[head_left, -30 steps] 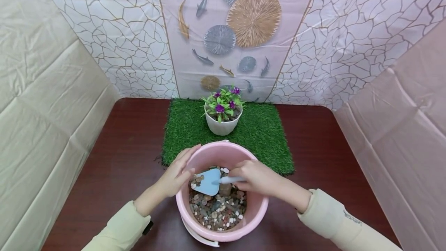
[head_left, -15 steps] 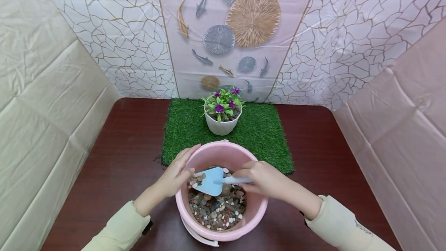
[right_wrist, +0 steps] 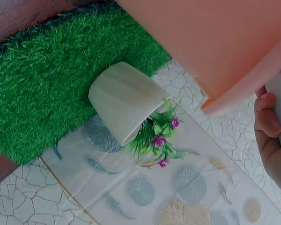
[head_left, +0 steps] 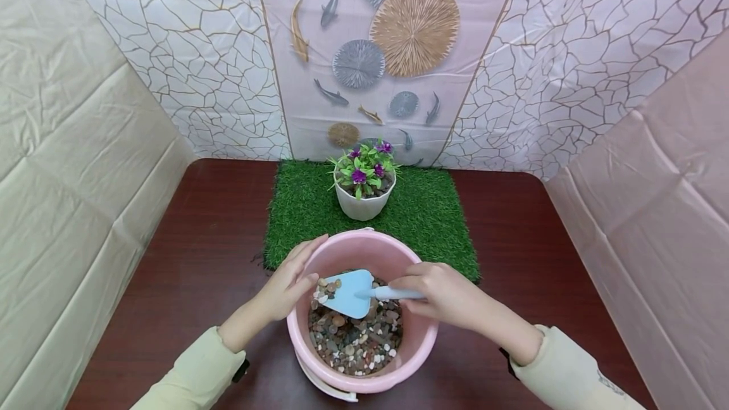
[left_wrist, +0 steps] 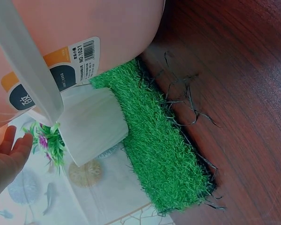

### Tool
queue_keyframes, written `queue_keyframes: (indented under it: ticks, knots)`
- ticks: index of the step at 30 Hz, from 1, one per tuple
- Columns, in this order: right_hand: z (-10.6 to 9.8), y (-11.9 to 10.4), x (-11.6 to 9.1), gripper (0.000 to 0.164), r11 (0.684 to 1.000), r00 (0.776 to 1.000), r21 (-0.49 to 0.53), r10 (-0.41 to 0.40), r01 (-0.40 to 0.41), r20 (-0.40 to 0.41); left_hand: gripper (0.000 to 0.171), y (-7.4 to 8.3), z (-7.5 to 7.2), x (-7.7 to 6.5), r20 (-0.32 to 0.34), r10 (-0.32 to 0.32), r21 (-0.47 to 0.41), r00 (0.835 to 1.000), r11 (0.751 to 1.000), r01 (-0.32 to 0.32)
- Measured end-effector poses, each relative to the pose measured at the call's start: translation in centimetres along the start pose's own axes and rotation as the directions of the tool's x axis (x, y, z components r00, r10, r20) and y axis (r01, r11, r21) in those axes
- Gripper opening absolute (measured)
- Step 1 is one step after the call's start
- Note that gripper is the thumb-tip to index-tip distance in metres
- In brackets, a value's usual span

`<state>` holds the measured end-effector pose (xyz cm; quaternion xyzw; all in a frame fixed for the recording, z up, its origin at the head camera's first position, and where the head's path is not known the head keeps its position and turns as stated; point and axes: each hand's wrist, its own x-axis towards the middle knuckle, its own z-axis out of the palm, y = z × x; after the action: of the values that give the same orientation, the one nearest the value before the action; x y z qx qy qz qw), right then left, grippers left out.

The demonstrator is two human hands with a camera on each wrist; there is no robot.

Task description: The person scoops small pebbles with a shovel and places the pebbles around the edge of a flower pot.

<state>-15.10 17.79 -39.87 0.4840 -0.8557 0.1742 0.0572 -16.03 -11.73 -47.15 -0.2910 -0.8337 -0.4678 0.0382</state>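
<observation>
A pink bucket [head_left: 418, 359] stands at the table's front, with mixed pebbles [head_left: 355, 343] covering its bottom. My left hand [head_left: 281, 290] holds its left rim, thumb over the inner edge and fingers along the outside. Inside the bucket's mouth, my right hand [head_left: 441, 293] grips the handle of a light-blue hand trowel [head_left: 350, 293]. The trowel's blade points left, and a small heap of pebbles [head_left: 327, 290] lies at its tip. In the right wrist view, curled fingers [right_wrist: 267, 117] wrap the pale handle. The left wrist view shows the bucket's outer wall and label [left_wrist: 86, 58].
A white flowerpot [head_left: 364, 206] with purple flowers stands behind the bucket on an artificial grass mat [head_left: 433, 226]. The bucket's white bail handle [head_left: 324, 388] hangs at the front left. Dark-red tabletop [head_left: 216, 220] extends on both sides, between cloth-covered walls.
My right hand has drawn the trowel to the right and slightly toward the back, pebbles still at its tip. The left hand and bucket have stayed in place.
</observation>
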Motion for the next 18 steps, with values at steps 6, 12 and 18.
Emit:
queue_keyframes:
  ticks: [6, 12, 18]
  knots:
    - [-1.3, 0.3, -0.5, 0.027, 1.0, 1.0, -0.001, -0.001, 0.001, -0.022, 0.061, 0.0, 0.0, 0.0, -0.004, 0.004, 0.004, 1.0, 1.0, -0.004]
    - [-2.7, 0.5, -0.8, 0.026, 1.0, 0.998, -0.003, -0.012, 0.011, -0.057, 0.06, 0.3, -0.2, 0.0, -0.001, 0.012, -0.007, 1.0, 1.0, -0.012]
    - [-3.8, 0.8, -1.0, 0.027, 1.0, 0.996, -0.016, 0.007, -0.008, -0.087, 0.061, 0.3, -0.2, 0.0, 0.003, -0.007, -0.012, 1.0, 1.0, 0.007]
